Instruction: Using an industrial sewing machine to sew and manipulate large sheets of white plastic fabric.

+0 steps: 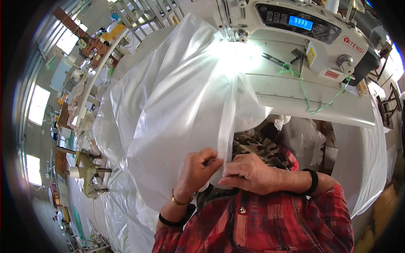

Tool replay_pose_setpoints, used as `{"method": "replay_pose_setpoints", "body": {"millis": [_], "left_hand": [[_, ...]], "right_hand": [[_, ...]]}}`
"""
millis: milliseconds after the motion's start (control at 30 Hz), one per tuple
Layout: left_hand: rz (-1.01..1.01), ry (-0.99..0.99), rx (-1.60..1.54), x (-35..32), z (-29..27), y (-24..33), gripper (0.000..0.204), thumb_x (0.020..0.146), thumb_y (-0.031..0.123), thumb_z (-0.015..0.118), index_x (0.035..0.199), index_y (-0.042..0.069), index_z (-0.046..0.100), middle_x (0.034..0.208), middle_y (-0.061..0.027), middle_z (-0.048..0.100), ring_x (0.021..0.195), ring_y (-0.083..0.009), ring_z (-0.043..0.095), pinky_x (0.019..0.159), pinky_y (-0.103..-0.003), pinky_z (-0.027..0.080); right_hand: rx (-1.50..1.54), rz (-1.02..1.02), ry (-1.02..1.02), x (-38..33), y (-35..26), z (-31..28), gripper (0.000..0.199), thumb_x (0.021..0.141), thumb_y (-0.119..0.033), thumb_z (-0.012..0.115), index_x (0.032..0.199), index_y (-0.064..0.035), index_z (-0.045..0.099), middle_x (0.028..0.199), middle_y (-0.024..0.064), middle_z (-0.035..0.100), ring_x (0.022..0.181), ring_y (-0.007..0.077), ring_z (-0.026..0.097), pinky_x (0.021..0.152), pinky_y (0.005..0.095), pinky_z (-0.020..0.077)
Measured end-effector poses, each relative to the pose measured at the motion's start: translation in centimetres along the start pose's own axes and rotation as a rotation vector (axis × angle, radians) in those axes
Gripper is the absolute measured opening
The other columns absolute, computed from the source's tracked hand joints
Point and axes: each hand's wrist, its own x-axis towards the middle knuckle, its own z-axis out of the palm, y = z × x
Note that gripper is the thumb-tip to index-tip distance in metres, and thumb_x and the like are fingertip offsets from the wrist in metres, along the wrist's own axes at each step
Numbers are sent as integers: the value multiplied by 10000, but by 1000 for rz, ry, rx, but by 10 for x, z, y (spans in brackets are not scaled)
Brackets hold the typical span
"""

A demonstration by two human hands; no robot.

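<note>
A large translucent white plastic sheet (168, 122) runs from under the lit needle area of a sewing machine (295, 25) down to my lap. Close to my body, my left hand (200, 168) pinches the sheet's folded edge (227, 122). Right beside it, my right hand (247, 173) grips the same edge, its fingers curled in toward the left hand. The two hands nearly touch. Between them and the machine, the folded strip stretches fairly straight. Bright glare hides the needle and the presser foot.
On the machine bed lie dark thread snips (276, 60) and a loose green thread (306, 90). A ruler strip (291, 99) follows the table's front edge. More white sheeting (358, 164) hangs at the right. Metal rails (143, 17) stand behind the table at the far left.
</note>
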Motion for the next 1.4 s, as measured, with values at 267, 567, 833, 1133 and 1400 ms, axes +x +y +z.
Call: {"method": "replay_pose_setpoints", "body": {"millis": [267, 567, 833, 1133, 1400], "left_hand": [[-81, -124, -282, -6, 16, -18, 142, 953, 118, 628, 952, -25, 630, 718, -61, 627, 674, -57, 492, 600, -255, 444], [-123, -46, -427, 3, 17, -9, 195, 1006, 176, 571, 957, -9, 612, 707, 10, 596, 683, -32, 479, 606, -221, 418], [-261, 20, -809, 6, 13, -10, 137, 944, 141, 661, 895, 18, 626, 746, 54, 612, 680, -10, 505, 625, -195, 417], [-332, -182, -901, 13, 4, 4, 297, 896, 110, 642, 1158, -29, 625, 956, -32, 677, 823, -68, 613, 736, -210, 486], [-176, -171, -827, 24, -4, 30, 454, 877, 78, 588, 1311, -50, 550, 1022, -27, 667, 874, -60, 608, 775, -225, 487]], "right_hand": [[-377, -8, -266, -5, 1, 16, 198, 907, -188, 613, 858, -25, 510, 580, 123, 561, 566, 326, 636, 510, 420, 483], [-429, -178, -240, -2, 5, 24, 168, 824, -124, 596, 946, -13, 565, 746, 86, 642, 736, 256, 674, 678, 380, 518], [-572, 253, 49, -20, 20, -34, 383, 832, -401, 733, 698, -68, 600, 636, 86, 605, 642, 322, 629, 665, 375, 505], [326, 489, 641, -41, 82, -35, 420, 931, -272, 704, 1181, 25, 544, 1073, 78, 652, 953, 136, 610, 854, 294, 490], [-431, 166, 585, 1, 42, -44, 176, 870, -18, 691, 1021, -23, 602, 805, 80, 605, 740, 237, 600, 672, 328, 474]]}}
